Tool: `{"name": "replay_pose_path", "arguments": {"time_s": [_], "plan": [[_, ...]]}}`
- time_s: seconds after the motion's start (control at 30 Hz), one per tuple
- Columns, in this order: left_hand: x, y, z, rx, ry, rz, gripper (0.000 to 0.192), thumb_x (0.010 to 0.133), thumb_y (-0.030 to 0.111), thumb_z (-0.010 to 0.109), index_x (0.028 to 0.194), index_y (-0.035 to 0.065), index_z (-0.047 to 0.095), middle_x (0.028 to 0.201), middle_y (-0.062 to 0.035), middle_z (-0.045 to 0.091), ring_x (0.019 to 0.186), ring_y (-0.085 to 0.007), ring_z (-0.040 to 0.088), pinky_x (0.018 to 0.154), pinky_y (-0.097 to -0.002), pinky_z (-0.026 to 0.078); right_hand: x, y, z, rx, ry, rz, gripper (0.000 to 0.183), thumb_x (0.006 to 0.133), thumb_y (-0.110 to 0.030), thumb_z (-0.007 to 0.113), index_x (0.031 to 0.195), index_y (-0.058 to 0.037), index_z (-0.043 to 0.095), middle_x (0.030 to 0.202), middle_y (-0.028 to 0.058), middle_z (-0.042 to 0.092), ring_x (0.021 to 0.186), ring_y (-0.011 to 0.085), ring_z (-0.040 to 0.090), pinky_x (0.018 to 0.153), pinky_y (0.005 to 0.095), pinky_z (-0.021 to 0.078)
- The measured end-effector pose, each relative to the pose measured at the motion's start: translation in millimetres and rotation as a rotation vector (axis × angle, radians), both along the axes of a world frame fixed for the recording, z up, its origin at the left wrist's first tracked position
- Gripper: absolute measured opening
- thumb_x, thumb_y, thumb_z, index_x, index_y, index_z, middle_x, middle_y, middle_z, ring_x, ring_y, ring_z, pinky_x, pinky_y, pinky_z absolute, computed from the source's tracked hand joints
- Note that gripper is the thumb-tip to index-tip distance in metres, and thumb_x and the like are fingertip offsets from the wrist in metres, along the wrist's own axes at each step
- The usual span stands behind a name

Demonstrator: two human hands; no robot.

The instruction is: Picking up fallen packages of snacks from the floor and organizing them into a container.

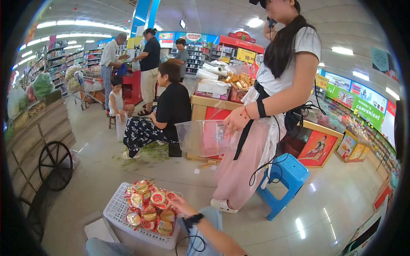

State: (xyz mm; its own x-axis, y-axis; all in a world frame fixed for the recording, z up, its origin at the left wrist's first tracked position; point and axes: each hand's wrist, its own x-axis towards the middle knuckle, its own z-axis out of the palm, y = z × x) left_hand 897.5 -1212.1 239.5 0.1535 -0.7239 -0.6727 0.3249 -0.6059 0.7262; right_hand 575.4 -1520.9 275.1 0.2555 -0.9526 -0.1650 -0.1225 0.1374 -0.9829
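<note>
A white perforated plastic basket (pixel 117 208) stands on the floor before my knees. It holds a heap of round pastries (pixel 149 213) in clear, red and gold wrappers, gathered towards its right side. My right hand (pixel 183 206) reaches over the right edge of the basket. Its fingertips are at a wrapped pastry with a red print (pixel 171 194); whether they grip it is unclear at this size. A black band (pixel 193 220) circles that wrist. My left hand is out of view.
A person in pink trousers (pixel 237 172) stands ahead, holding a clear plastic bin (pixel 200 137). Behind them is a blue stool (pixel 283 185). A wheeled wooden display (pixel 41 137) stands left. A seated person (pixel 173 105) has green scraps (pixel 150 153) nearby. A cable (pixel 200 237) crosses my leg.
</note>
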Motion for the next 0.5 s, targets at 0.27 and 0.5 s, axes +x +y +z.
{"name": "replay_pose_path", "arguments": {"time_s": [0.27, 0.5], "plan": [[38.8, 64.0, 36.7, -0.182, -0.222, 0.116, 0.037, 0.078, 0.032, 0.041, 0.097, 0.0011, 0.047, 0.076, -0.0092, 0.053, 0.061, -0.0152, 0.047, 0.053, -0.0273, 0.037, -127.9, 202.9, 124.7, 0.19, -0.141, 0.117, 0.023, 0.081, -0.015, 0.043, 0.1, -0.0011, 0.045, 0.089, 0.0051, 0.052, 0.076, 0.0099, 0.048, 0.069, 0.0213, 0.0375], [15.1, -59.7, 183.9, -0.286, 0.083, -0.115, 0.031, 0.08, 0.028, 0.041, 0.096, 0.003, 0.047, 0.074, -0.0077, 0.055, 0.068, -0.0128, 0.053, 0.056, -0.0227, 0.041, -86.1, 219.3, 213.0, -0.264, -0.143, 0.865, 0.039, 0.069, -0.023, 0.059, 0.095, 0.0019, 0.046, 0.082, 0.0137, 0.052, 0.074, 0.027, 0.05, 0.063, 0.0331, 0.04]]}}
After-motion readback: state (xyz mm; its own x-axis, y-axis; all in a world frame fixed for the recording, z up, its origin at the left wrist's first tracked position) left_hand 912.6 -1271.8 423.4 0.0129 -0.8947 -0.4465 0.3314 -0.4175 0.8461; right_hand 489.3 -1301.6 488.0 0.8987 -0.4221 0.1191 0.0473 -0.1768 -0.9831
